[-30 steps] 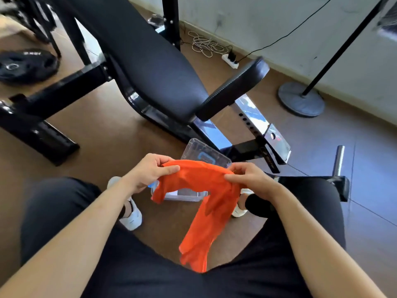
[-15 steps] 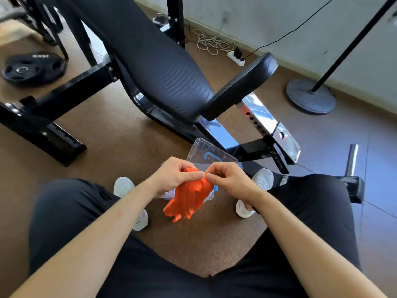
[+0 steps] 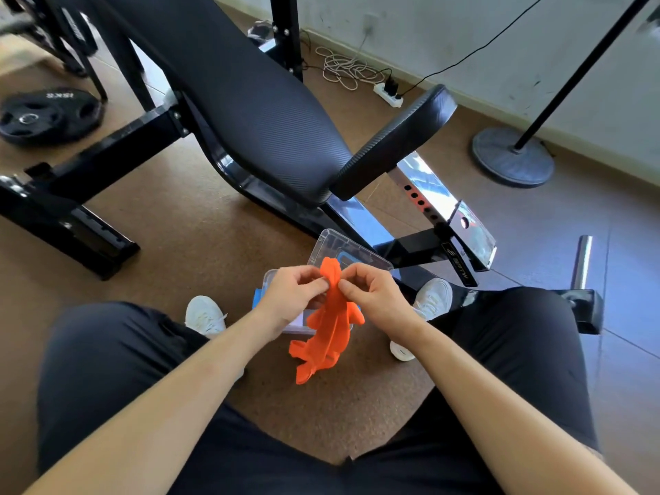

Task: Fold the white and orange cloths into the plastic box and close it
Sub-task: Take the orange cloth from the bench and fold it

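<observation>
1. Head view, lower centre: left hand (image 3: 294,298) and right hand (image 3: 376,298) meet, each pinching the top of the orange cloth (image 3: 330,337) between thumb and fingertips.
2. That cloth hangs bunched and creased, long axis running down toward lower left, tail free.
3. On the floor (image 3: 200,216) the box (image 3: 267,280) sits just behind and below the hands, both about equally near; the drop looks forward and down.
4. Its lid (image 3: 351,250) stands open, tilted up at the far side, centre frame.
5. Something pale shows inside the box; whether it is the white cloth I cannot tell.
</observation>
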